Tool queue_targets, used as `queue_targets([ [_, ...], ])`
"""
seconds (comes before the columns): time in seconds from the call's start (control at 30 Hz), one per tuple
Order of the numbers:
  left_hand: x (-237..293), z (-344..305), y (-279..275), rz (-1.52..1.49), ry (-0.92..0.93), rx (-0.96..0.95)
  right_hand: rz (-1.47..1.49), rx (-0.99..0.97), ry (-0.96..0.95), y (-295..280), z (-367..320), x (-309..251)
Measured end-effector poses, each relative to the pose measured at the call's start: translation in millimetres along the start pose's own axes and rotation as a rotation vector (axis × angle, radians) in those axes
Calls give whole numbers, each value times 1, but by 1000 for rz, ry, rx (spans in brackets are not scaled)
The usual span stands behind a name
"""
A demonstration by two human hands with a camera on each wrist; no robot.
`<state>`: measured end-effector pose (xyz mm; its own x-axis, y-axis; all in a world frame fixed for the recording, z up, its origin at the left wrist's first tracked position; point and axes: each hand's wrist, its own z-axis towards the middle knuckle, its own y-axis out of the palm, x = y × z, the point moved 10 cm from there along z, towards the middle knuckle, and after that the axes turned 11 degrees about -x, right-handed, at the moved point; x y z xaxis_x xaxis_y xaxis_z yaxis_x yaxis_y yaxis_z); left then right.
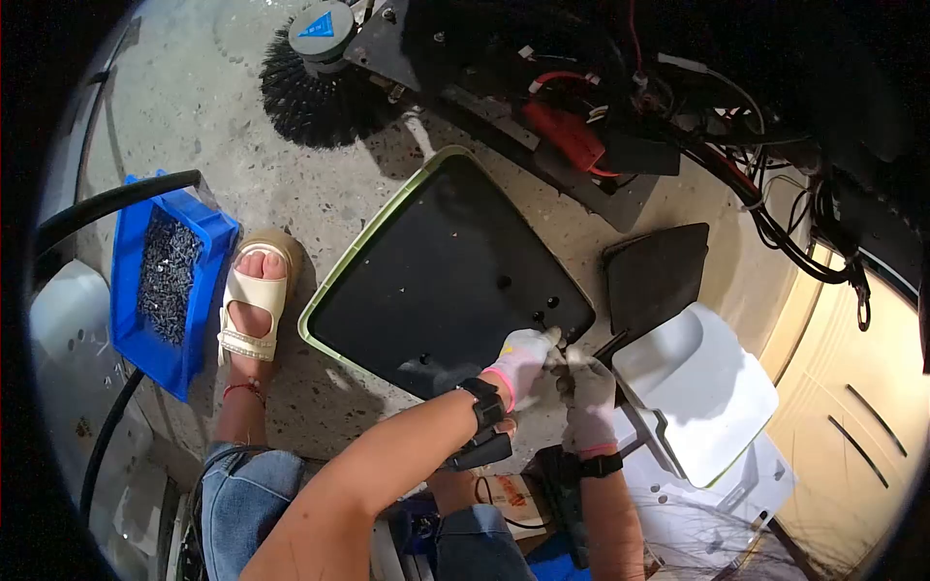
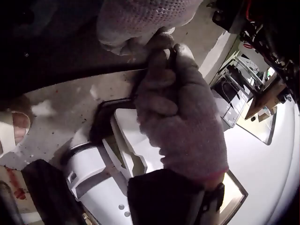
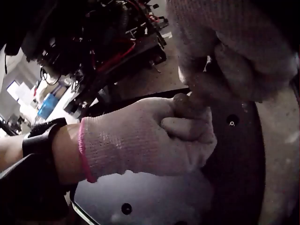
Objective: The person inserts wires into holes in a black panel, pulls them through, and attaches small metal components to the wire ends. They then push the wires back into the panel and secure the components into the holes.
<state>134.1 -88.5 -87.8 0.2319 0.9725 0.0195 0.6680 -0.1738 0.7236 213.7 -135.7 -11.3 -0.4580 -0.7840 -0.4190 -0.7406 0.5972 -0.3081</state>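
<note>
Head view: A blue label (image 1: 315, 26) marks the brush (image 1: 310, 111); orange print on the paper (image 1: 518, 505) is illegible. The blue bin (image 1: 201, 312) contains small dark screws (image 1: 170, 276). Bare floor (image 1: 334, 184) borders the green-rimmed black panel (image 1: 417, 281). Left hand (image 1: 523, 366) and right hand (image 1: 589, 397) meet at its lower right edge.

Left wrist view: The right hand's fingers are curled; any pinched part cannot be determined.

Right wrist view: The left hand is likewise curled, contents hidden.

Workshop: parts bin (image 1: 174, 372), exposed wiring (image 1: 858, 279)
</note>
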Motion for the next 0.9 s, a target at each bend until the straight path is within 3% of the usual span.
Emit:
queue_targets([
  [0.03, 1, -2, 0, -4, -3, 5, 216, 54, 51, -1, -3, 8],
  [0.17, -1, 0, 4, 20, -14, -25, 251, 37, 40, -5, -3, 11],
  [0.23, -1, -2, 6, -28, -5, -54, -387, 27, -491, 8, -18, -56],
  [0.27, -3, 0, 5, -33, -6, -53, -734, 98, -888, 28, -47, -92],
  [0.3, 1, 5, 3, 20, 54, -47, -738, 94, -884, 28, -45, -100],
  [0.37, 7, 7, 0, 66, 112, -37, -1371, -73, -881, 56, -36, -97],
  [0.43, 7, 1, 2, 10, 5, -35, -1383, -123, -826, 52, -29, -90],
  [0.47, 11, -5, 1, 54, -16, 14, -1299, -54, -842, 45, -33, -94],
  [0.53, 5, 5, 0, 83, 48, -31, -1218, 13, -854, 38, -37, -98],
  [0.6, 2, 12, 3, 114, 108, -79, -636, -151, -59, 5, -1, -40],
  [0.7, -9, 16, -5, 26, 54, -41, -474, -116, -127, 5, -2, -25],
  [0.73, -4, 17, -5, 37, 109, -49, -623, -84, -270, 10, -8, -39],
  [0.77, -1, 17, -5, 47, 164, -60, -620, -86, -266, 12, -9, -41],
  [0.83, 9, 7, -2, 67, 117, -30, -1485, 130, -819, 48, -42, -86],
  [0.87, 11, 4, -3, 88, 75, -1, -1293, 96, -661, 33, -28, -82],
  [0.9, 11, 4, -3, 88, 75, 0, -1293, 95, -661, 31, -25, -82],
])
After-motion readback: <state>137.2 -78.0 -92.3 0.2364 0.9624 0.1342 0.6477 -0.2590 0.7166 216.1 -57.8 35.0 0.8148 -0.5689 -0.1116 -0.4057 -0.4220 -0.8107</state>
